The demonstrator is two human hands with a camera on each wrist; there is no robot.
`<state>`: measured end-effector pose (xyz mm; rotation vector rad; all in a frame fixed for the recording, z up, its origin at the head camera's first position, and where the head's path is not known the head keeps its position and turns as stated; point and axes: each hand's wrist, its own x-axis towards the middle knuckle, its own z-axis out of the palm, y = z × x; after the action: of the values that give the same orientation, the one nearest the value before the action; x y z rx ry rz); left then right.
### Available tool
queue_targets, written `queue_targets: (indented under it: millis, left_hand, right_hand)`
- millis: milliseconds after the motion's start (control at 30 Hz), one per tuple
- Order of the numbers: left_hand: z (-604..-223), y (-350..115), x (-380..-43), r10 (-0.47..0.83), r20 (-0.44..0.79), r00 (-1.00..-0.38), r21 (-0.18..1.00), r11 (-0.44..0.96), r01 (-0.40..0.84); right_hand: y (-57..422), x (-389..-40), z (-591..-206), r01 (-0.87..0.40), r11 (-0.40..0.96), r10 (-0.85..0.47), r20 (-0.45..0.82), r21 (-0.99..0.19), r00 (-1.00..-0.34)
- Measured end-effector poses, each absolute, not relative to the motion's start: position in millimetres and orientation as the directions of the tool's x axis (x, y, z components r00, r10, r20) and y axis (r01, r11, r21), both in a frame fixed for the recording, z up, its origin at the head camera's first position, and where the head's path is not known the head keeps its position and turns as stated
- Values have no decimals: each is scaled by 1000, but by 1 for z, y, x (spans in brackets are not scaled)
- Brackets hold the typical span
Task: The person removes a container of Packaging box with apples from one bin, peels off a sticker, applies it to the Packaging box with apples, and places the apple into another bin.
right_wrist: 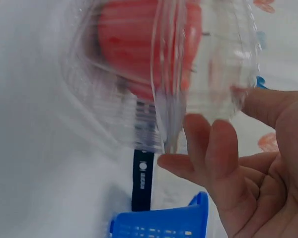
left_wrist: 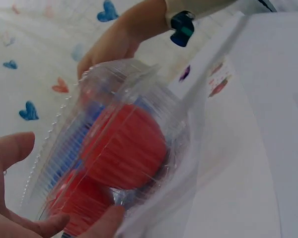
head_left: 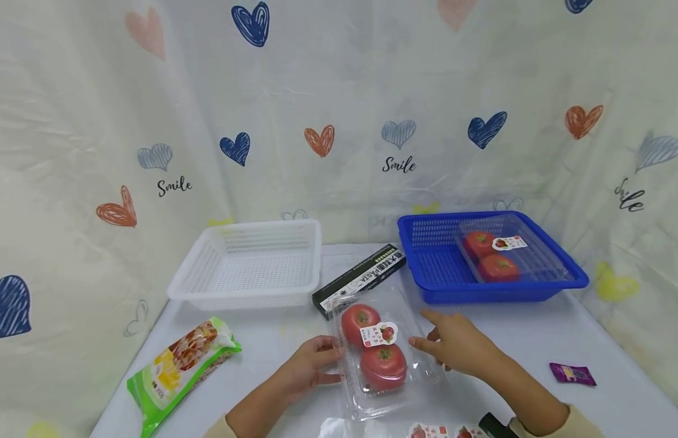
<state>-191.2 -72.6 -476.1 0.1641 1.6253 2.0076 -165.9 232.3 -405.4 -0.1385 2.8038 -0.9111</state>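
Two red tomatoes (head_left: 384,367) lie inside a clear plastic clamshell box (head_left: 366,404) with a small strawberry-print label (head_left: 379,334). My left hand (head_left: 311,368) grips the box's left edge; the left wrist view shows its fingers (left_wrist: 107,223) low against the box side, with the thumb raised. At the opposite side my right hand (head_left: 459,344) holds the box, thumb and fingertips around its rim. In the right wrist view, the right thumb (right_wrist: 263,101) touches the clear lid, and the fingers (right_wrist: 221,146) meet the flange. Whether the box's underside touches the table cannot be told.
Behind the box lies a black pasta carton (head_left: 361,277), between a white basket (head_left: 180,286) and a blue basket (head_left: 434,295). Another clear box with tomatoes (head_left: 498,267) sits in the blue basket. A green snack bag (head_left: 180,371) lies left, a purple packet (head_left: 573,374) right.
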Motion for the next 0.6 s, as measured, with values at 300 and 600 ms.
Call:
queue_targets:
  millis: [300,600]
  left_hand:
    - [-482,-55,-183,374,-332,-866,942,178,-284]
    - [-482,-43,-193,327,-333,-884,938,211,-276]
  right_hand:
    - [282,-178,-393,-57,779,-110,-46,-625,-993]
    - [408,-236,-367,9,933,76,171,-361,-982]
